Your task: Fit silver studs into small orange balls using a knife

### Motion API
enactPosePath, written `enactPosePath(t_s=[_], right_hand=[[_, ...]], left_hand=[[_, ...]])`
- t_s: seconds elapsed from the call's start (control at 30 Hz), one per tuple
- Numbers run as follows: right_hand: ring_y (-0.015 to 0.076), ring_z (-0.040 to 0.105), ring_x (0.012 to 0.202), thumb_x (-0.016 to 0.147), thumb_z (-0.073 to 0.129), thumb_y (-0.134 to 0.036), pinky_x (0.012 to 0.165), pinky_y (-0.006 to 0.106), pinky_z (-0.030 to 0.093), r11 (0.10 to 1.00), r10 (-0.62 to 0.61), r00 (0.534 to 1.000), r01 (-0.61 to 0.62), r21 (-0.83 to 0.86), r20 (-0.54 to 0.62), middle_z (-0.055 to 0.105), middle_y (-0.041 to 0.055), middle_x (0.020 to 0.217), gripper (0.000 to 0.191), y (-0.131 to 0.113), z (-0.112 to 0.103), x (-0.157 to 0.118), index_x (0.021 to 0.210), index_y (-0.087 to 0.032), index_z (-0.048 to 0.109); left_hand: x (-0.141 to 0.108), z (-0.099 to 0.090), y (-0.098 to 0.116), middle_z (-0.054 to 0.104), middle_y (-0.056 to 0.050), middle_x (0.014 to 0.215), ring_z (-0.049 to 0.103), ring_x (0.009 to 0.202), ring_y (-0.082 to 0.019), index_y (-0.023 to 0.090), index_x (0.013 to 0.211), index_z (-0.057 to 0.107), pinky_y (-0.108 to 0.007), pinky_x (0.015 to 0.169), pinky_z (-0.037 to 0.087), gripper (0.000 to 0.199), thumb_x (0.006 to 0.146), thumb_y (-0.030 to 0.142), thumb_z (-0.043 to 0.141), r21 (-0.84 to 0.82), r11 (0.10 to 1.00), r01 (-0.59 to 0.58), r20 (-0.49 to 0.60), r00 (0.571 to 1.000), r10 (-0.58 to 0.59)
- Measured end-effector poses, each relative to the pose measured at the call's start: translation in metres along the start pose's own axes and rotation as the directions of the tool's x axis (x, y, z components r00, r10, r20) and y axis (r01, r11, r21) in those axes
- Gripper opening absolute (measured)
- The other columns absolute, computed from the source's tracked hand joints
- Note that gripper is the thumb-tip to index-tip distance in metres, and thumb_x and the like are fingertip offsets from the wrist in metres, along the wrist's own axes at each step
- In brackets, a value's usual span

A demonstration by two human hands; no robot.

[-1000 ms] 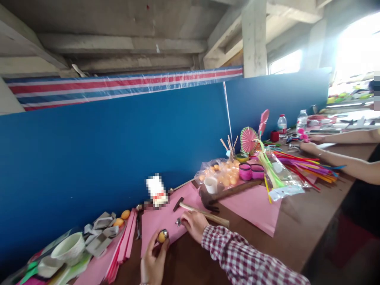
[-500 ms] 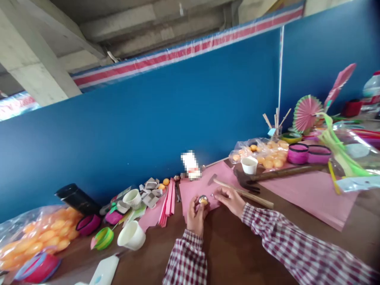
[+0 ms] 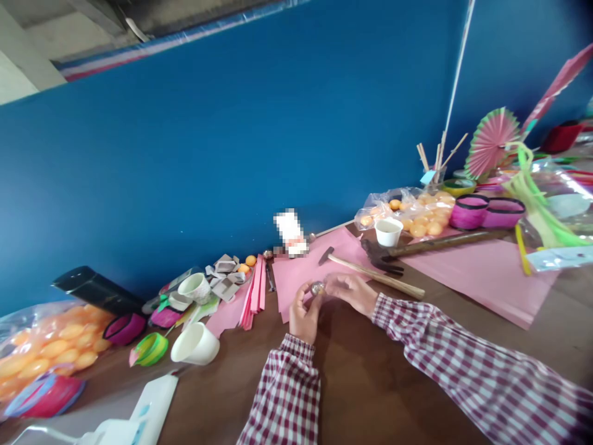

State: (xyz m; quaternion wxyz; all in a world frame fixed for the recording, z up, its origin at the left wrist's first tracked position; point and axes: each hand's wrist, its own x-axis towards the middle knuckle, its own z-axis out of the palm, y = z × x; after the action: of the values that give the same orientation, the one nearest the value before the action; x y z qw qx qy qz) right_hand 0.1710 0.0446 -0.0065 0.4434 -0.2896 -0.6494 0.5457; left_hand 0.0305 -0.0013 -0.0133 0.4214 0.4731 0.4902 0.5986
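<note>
My left hand (image 3: 304, 320) holds a small shiny metal ball (image 3: 317, 288) between its thumb and fingers, above the front edge of a pink paper sheet (image 3: 296, 275). Close against the ball's right side are the fingertips of my right hand (image 3: 356, 293), pinched together and slightly blurred. What they grip, if anything, is too small to make out. A hammer (image 3: 377, 277) with a wooden handle lies just behind my right hand, its head on the pink paper.
Behind lies a larger claw hammer (image 3: 440, 245) near a white cup (image 3: 388, 232) and bagged orange balls (image 3: 419, 216). Folded pink strips (image 3: 254, 293), a white cup (image 3: 195, 343) and another bag of orange balls (image 3: 55, 346) lie left. A blue partition (image 3: 231, 136) stands behind the table.
My right hand has moved left, bringing its fingertips up to the metal ball. The small shiny bit seen at its fingertips before is now hidden. The view has tilted down.
</note>
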Motion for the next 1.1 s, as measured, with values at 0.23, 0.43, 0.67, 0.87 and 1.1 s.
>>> enactPosePath(t_s=[0.23, 0.43, 0.67, 0.87, 1.1], right_hand=[[0.0166, 0.055, 0.086, 0.068, 0.059, -0.041, 0.080, 0.032, 0.044, 0.998, 0.024, 1.000, -0.024, -0.053, 0.003, 0.057, 0.0067, 0.093, 0.028, -0.0068, 0.0019, -0.0012, 0.070, -0.013, 0.062], [0.0170, 0.055, 0.086, 0.071, 0.057, -0.038, 0.080, 0.032, 0.044, 0.997, 0.022, 0.999, -0.020, -0.068, 0.029, 0.058, 0.0069, 0.093, 0.026, -0.0086, 0.0021, -0.0019, 0.072, -0.013, 0.062], [0.0173, 0.055, 0.087, 0.071, 0.057, -0.037, 0.080, 0.032, 0.044, 0.995, 0.021, 0.999, -0.018, -0.095, 0.029, 0.059, 0.0070, 0.092, 0.025, -0.0093, 0.0015, -0.0015, 0.071, -0.013, 0.062], [0.0171, 0.054, 0.088, 0.073, 0.056, -0.035, 0.082, 0.032, 0.042, 0.994, -0.003, 1.000, 0.006, -0.110, 0.027, 0.059, 0.0071, 0.094, 0.023, -0.0070, 0.0006, -0.0016, 0.073, -0.013, 0.063], [0.0177, 0.054, 0.087, 0.073, 0.055, -0.037, 0.080, 0.032, 0.042, 0.987, 0.001, 0.999, 0.004, -0.160, 0.034, 0.059, 0.0072, 0.094, 0.026, -0.0056, -0.0003, -0.0020, 0.071, -0.013, 0.063]], left_hand=[[-0.0009, 0.0015, 0.0020, 0.060, -0.012, 0.106, 0.060, 0.090, -0.020, 0.014, 0.104, 0.052, -0.034, 0.083, 0.047, 0.041, 0.066, 0.025, 0.065, 0.021, 0.999, -0.029, 0.014, 0.999, 0.029], [-0.0014, 0.0014, 0.0024, 0.060, -0.011, 0.104, 0.061, 0.090, -0.020, 0.013, 0.102, 0.052, -0.034, 0.081, 0.048, 0.039, 0.067, 0.025, 0.064, 0.041, 0.998, -0.052, 0.013, 0.999, 0.051], [-0.0027, 0.0023, 0.0048, 0.061, -0.010, 0.102, 0.061, 0.089, -0.019, 0.014, 0.102, 0.053, -0.033, 0.081, 0.048, 0.039, 0.066, 0.025, 0.064, 0.035, 0.998, -0.049, 0.016, 0.999, 0.048], [-0.0032, 0.0019, 0.0050, 0.060, -0.011, 0.104, 0.061, 0.089, -0.019, 0.014, 0.102, 0.053, -0.033, 0.081, 0.048, 0.038, 0.067, 0.025, 0.064, 0.042, 0.997, -0.060, 0.020, 0.998, 0.059], [-0.0028, 0.0013, 0.0011, 0.059, -0.011, 0.105, 0.060, 0.091, -0.020, 0.013, 0.103, 0.053, -0.035, 0.082, 0.047, 0.037, 0.069, 0.024, 0.062, 0.055, 0.995, -0.082, 0.017, 0.997, 0.081]])
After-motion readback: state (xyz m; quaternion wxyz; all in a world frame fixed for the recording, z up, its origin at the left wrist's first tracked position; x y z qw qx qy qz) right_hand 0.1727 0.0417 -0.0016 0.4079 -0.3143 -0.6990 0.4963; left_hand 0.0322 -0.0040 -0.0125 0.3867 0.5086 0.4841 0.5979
